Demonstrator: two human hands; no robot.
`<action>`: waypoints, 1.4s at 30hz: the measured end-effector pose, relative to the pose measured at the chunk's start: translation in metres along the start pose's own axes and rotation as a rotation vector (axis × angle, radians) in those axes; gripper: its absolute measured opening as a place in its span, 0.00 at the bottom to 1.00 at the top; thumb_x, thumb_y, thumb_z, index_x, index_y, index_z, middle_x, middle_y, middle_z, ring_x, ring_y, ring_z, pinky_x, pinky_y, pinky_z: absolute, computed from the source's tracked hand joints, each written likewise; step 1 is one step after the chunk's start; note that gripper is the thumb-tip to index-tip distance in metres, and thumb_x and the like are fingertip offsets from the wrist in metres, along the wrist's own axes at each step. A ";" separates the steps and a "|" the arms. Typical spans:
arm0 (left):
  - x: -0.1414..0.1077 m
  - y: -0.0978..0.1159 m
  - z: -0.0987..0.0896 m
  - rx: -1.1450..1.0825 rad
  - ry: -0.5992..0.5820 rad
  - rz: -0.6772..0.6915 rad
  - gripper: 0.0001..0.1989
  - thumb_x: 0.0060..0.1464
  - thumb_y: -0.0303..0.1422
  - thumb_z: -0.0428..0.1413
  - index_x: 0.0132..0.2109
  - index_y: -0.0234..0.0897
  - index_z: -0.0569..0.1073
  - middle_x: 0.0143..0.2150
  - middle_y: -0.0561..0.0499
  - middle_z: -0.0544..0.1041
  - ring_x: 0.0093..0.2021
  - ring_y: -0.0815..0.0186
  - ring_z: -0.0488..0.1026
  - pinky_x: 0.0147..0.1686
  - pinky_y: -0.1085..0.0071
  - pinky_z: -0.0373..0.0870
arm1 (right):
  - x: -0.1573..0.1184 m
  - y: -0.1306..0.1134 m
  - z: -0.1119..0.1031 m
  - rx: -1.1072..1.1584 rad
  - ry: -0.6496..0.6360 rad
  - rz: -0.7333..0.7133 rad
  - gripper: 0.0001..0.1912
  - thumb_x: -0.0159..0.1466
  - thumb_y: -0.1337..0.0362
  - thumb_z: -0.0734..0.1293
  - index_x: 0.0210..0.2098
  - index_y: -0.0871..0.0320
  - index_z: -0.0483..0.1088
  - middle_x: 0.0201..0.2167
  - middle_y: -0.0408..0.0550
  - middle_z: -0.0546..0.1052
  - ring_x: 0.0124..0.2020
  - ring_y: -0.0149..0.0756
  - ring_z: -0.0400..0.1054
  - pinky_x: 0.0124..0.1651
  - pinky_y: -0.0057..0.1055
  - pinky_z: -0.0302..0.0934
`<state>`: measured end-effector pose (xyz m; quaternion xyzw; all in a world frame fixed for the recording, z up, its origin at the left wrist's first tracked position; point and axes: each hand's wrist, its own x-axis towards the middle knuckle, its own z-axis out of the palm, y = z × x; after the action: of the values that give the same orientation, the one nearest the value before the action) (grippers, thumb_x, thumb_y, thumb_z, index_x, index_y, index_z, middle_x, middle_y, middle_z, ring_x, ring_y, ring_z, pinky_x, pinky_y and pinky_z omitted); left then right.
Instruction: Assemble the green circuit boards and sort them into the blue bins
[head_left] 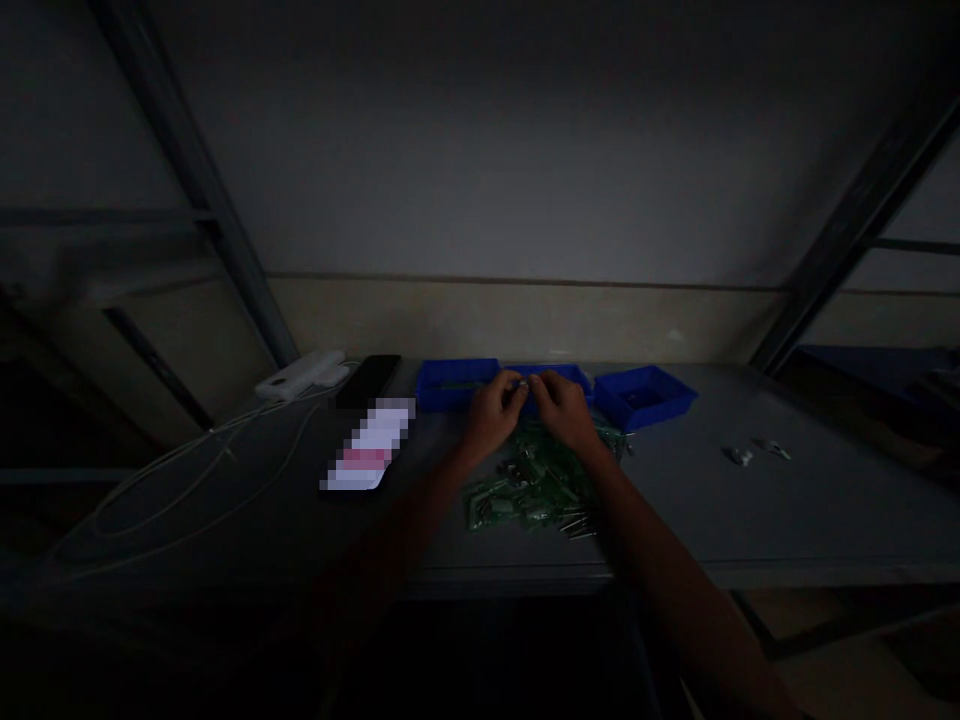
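White cables [176, 505] loop across the left end of the grey desk [810, 500], near a white power strip [294, 378] at its back. Just right of that lies a dark, flat phone-like device [369, 381], with a phone [367, 447] in front of it, its lit screen blurred out. Next comes the left blue tray [444, 385]. Beside it, the left hand [491, 410] has its fingers curled and pinching a small shiny piece [523, 383], too dim to identify. Below the hands spreads a pile of green-tinted plastic packets [536, 470], with loose metal pins [577, 526] at its front edge. The middle blue tray [583, 378] sits partly hidden behind the hands. The right hand [564, 408] meets the left at the shiny piece, its fingers bent inward; whether they grip it, I cannot tell. Farther right stands the right blue tray [646, 398], set at an angle, and well apart from it lie a few small pale pieces [742, 457].
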<state>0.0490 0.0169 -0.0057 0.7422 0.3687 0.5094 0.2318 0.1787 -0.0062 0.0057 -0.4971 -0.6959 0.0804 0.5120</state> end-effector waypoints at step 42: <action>0.006 0.001 -0.006 0.027 0.107 -0.089 0.20 0.56 0.44 0.44 0.24 0.35 0.67 0.20 0.54 0.68 0.24 0.70 0.66 0.25 0.74 0.58 | -0.001 -0.001 -0.001 0.075 -0.043 -0.114 0.10 0.57 0.64 0.61 0.39 0.59 0.66 0.25 0.43 0.70 0.27 0.32 0.64 0.33 0.28 0.59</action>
<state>0.0454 0.0212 0.0006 0.6999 0.4202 0.5323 0.2241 0.1786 -0.0075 0.0060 -0.4354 -0.7303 0.0878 0.5190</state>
